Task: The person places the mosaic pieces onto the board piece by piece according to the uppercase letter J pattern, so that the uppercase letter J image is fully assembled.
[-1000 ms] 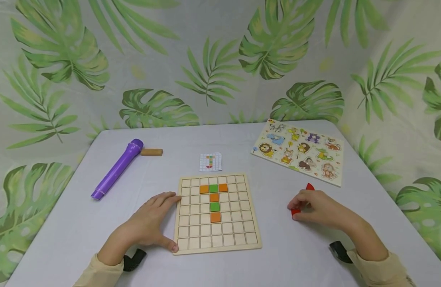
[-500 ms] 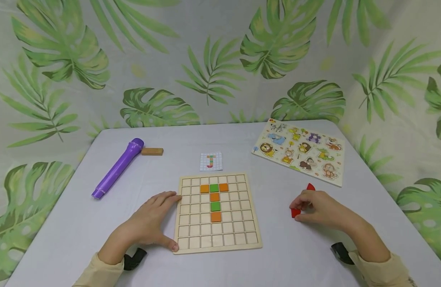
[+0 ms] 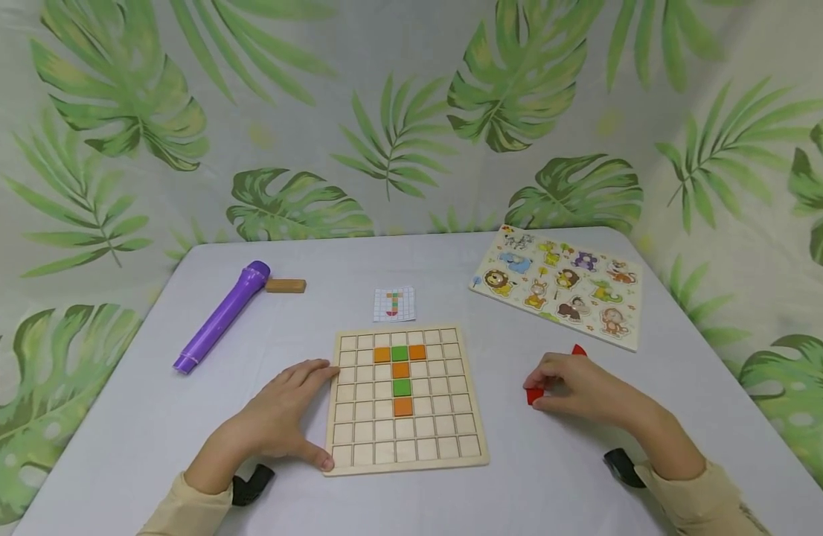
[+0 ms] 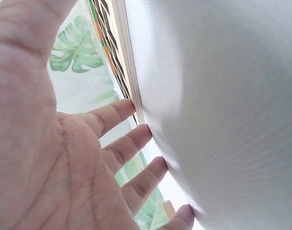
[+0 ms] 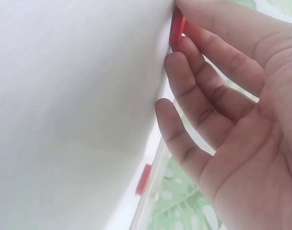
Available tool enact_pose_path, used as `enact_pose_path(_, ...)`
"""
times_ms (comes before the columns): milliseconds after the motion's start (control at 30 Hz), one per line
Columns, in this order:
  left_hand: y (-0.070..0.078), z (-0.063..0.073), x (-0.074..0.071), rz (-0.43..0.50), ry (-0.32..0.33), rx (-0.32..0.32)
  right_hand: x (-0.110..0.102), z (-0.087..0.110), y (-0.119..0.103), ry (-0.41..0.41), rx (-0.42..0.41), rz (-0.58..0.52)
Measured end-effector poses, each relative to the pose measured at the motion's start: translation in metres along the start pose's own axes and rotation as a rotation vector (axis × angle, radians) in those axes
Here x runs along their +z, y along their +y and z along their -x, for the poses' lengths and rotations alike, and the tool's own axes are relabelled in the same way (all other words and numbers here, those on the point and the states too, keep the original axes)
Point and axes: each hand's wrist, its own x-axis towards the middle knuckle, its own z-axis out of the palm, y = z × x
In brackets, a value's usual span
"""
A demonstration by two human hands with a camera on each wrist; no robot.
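Observation:
My left hand (image 3: 267,417) rests at the left edge of a square wooden grid board (image 3: 373,452), with the thumb at its near-left corner. In the left wrist view the fingers (image 4: 136,143) extend to the board's edge and the tablecloth. Orange and green square tiles (image 3: 401,387) form a T on the board. To the right of the board, my right hand (image 3: 579,387) pinches a small red piece (image 3: 535,396) between thumb and index finger, close to the tablecloth. A second red piece (image 3: 579,350), with a curved edge, lies behind that hand, partly hidden.
Behind the board lies a small pattern card (image 3: 394,304) printed with a J-like figure. An animal puzzle board (image 3: 485,286) is at the back right. A purple microphone-shaped toy (image 3: 217,321) and a small wooden block (image 3: 286,286) lie at the back left.
My right hand has moved a little to the left with the red piece, toward the board. The left hand and the tiles stay where they were.

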Motion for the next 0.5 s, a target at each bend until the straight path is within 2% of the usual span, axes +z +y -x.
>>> enact_pose_path(233, -0.001, 0.0, 0.002, -0.003, 0.003, 0.003, 0.003, -0.012, -0.004, -0.013, 0.004, 0.006)
enact_pose_path(500, -0.002, -0.001, 0.002, -0.017, 0.002, 0.004, 0.006, -0.031, -0.021, -0.044, -0.049, 0.011)
